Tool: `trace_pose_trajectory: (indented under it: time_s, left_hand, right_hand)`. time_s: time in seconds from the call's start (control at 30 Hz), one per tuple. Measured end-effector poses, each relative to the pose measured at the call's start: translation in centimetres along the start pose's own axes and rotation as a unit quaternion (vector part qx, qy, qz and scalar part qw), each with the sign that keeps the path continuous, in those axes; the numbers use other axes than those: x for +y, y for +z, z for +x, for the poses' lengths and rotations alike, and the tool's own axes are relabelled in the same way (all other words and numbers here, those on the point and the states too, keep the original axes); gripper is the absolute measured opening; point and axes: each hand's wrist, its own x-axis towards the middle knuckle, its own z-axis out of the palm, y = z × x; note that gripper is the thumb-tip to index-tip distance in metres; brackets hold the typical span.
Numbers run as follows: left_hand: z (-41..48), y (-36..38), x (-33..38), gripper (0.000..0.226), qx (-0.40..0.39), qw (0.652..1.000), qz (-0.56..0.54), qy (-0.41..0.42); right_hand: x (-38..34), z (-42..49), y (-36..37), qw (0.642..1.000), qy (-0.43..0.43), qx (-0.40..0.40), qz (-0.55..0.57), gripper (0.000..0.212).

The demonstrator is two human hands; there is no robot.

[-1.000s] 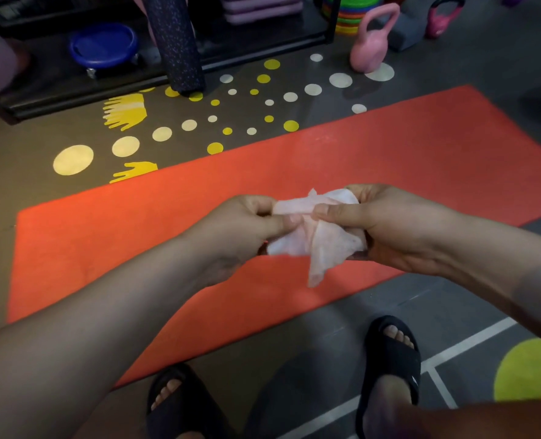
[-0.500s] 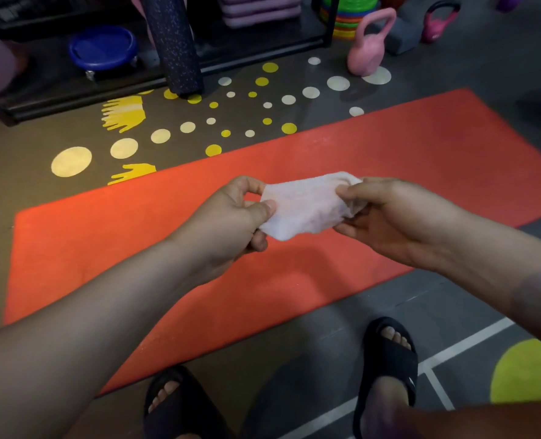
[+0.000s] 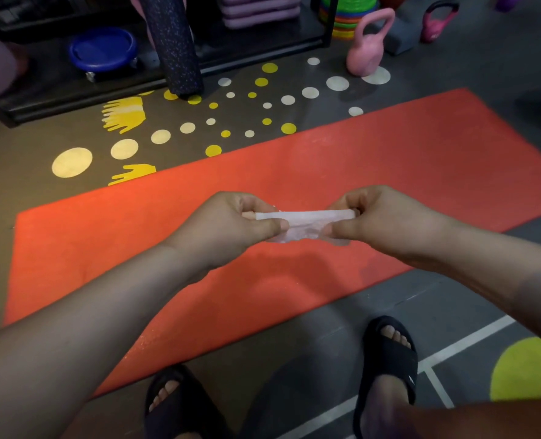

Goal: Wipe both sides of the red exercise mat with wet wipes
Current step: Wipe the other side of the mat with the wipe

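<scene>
Grey gym floor (image 3: 452,58), dotted yellow and white, carries one flat red exercise mat (image 3: 389,160); above it left hand (image 3: 228,229) and right hand (image 3: 386,220) pinch one thin, crumpled wet wipe (image 3: 304,221) — stretched between them.

Wipe (image 3: 304,223) stretched between both hands above the mat (image 3: 389,172), kettlebell (image 3: 365,49) behind
</scene>
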Motion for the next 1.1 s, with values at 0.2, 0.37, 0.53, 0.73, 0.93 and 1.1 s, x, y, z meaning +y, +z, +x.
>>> trace_pose_trajectory:
  time_s: [0.2, 0.37, 0.53, 0.73, 0.93, 1.1]
  left_hand:
    - [-0.1, 0.5, 0.2, 0.021, 0.055, 0.993, 0.105, 0.028]
    - [-0.2, 0.1, 0.8, 0.021, -0.030, 0.993, -0.112, 0.029]
    - [-0.4, -0.5, 1.4, 0.045, -0.111, 0.986, -0.118, 0.025]
    - [-0.7, -1.1, 1.3, 0.024, -0.139, 0.983, -0.094, 0.074]
    - [-0.6, -0.9, 1.2, 0.025, -0.061, 0.971, -0.213, 0.087]
    - [-0.9, -1.3, 1.3, 0.040, -0.021, 0.963, -0.253, 0.090]
  right_hand:
    - [0.1, 0.5, -0.1, 0.998, -0.025, 0.061, 0.017, 0.010]
    - [-0.4, 0.4, -0.1, 0.971, -0.031, -0.030, 0.234, 0.019]
    - [-1.0, -0.4, 0.1, 0.951, -0.038, -0.149, 0.267, 0.027]
    - [-1.8, 0.2, 0.9, 0.936, 0.046, -0.040, 0.347, 0.041]
    - [-2.4, -0.3, 2.3, 0.966, -0.014, -0.060, 0.252, 0.023]
    - [-2.6, -0.4, 2.5, 0.986, -0.076, -0.087, 0.123, 0.046]
